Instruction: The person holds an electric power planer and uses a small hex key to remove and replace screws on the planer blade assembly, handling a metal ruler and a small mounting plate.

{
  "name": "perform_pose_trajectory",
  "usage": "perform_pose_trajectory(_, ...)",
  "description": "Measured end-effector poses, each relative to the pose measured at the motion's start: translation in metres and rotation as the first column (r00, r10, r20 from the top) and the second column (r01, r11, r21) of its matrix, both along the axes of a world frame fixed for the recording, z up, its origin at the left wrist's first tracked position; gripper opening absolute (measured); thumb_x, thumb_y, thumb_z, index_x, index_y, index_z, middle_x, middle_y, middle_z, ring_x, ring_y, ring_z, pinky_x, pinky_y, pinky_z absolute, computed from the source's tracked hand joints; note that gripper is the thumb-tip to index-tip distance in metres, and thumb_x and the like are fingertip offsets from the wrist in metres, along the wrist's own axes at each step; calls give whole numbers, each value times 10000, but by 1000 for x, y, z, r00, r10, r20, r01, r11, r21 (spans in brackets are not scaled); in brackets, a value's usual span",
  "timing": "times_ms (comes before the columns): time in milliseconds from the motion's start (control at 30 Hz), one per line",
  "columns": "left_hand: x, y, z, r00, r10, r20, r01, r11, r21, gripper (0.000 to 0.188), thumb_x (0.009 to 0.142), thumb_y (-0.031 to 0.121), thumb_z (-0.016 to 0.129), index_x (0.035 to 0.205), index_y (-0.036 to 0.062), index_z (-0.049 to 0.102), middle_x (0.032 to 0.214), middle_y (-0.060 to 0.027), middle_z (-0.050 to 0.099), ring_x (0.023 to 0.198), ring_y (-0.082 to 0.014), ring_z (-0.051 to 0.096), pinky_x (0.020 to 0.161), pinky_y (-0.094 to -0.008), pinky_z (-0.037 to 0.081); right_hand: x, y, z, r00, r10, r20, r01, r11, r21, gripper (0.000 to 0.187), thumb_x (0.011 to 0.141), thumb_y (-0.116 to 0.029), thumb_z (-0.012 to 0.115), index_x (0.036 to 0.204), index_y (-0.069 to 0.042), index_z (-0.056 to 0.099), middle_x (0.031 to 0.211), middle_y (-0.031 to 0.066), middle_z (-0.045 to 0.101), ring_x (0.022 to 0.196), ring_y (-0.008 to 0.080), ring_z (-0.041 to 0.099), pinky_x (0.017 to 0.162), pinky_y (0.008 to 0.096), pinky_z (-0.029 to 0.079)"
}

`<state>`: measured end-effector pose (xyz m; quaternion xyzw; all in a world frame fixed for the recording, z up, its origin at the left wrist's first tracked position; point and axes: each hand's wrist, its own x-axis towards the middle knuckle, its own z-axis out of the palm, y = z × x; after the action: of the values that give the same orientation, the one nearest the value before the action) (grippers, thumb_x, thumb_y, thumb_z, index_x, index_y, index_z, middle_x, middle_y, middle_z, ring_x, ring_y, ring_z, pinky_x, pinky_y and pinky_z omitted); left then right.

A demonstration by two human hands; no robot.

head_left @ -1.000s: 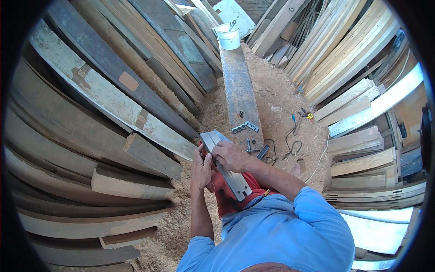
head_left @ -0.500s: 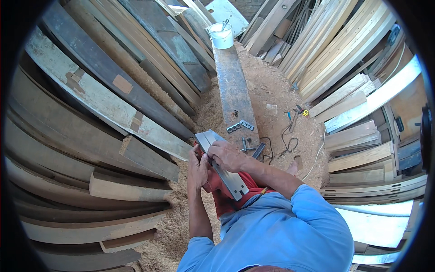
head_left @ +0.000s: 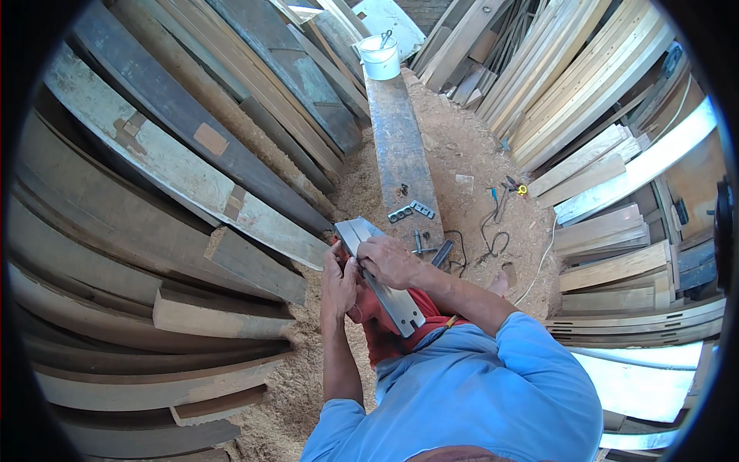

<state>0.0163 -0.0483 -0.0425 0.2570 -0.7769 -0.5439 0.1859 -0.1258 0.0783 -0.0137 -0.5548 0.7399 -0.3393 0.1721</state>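
A long tool, seemingly an electric hand planer [head_left: 396,306], lies across my lap with its flat silvery metal sole facing up. A bit of red shows at its far left side. My left hand [head_left: 339,285] is closed around its left edge, thumb against the sole. On top, my right hand [head_left: 391,260] has its fingers bent and pressed together at the middle of the sole; anything between them is hidden. Just beyond, on the plank, lie two metal pieces with holes [head_left: 411,211], a T-shaped metal tool [head_left: 419,242] and a dark grey bar [head_left: 442,253].
The long worn plank [head_left: 400,138] runs away from me, with a white bucket [head_left: 380,58] at its far end. A dark cord [head_left: 493,239] and a yellow-handled tool [head_left: 522,189] lie on the sawdust-covered floor at right. Stacked boards [head_left: 208,169] crowd both sides.
The view has shifted slightly. Both hands stay at the planer, with only small movements of the fingers.
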Motion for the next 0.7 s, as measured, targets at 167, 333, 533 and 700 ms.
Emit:
perform_pose_trajectory(167, 2, 1, 9, 998, -1, 62, 1, 1000, -5, 527, 1040, 192, 550, 1489, -46, 411, 1378, -292, 596, 1272, -372, 610, 1084, -451, 470, 4, -1, 4, 998, -69, -7, 69, 997, 27, 180, 972, -212, 627, 1019, -41, 654, 987, 200, 669, 1031, 393, 648, 889, 501, 507)
perform_pose_trajectory(333, 3, -3, -8, 1000, 1, -26, -1, 1000, 20, 526, 1037, 185, 553, 1490, -42, 412, 1396, -286, 586, 1293, -366, 600, 1097, -450, 465, 1, -1, -8, 1000, 17, 14, -16, 995, -98, 155, 966, -185, 624, 1013, -40, 658, 984, 188, 666, 1026, 389, 648, 898, 493, 508)
perform_pose_trajectory(533, 0, 1, -2, 1000, -3, -6, 3, 1000, 28, 521, 1037, 159, 553, 1493, -45, 402, 1402, -286, 579, 1319, -362, 584, 1122, -448, 449, 0, 1, -7, 1000, -20, 18, 21, 999, -41, 139, 936, -145, 660, 1023, -36, 657, 991, 169, 653, 1014, 400, 640, 895, 493, 509)
perform_pose_trajectory(700, 4, -3, -10, 999, -32, 1, 32, 999, 8, 486, 1078, 145, 488, 1522, 0, 355, 1427, -249, 558, 1318, -309, 569, 1109, -423, 459, 1, 0, 0, 1000, -7, 21, 8, 999, -37, 164, 924, -153, 671, 1036, -35, 651, 993, 174, 648, 1023, 397, 635, 898, 489, 507)
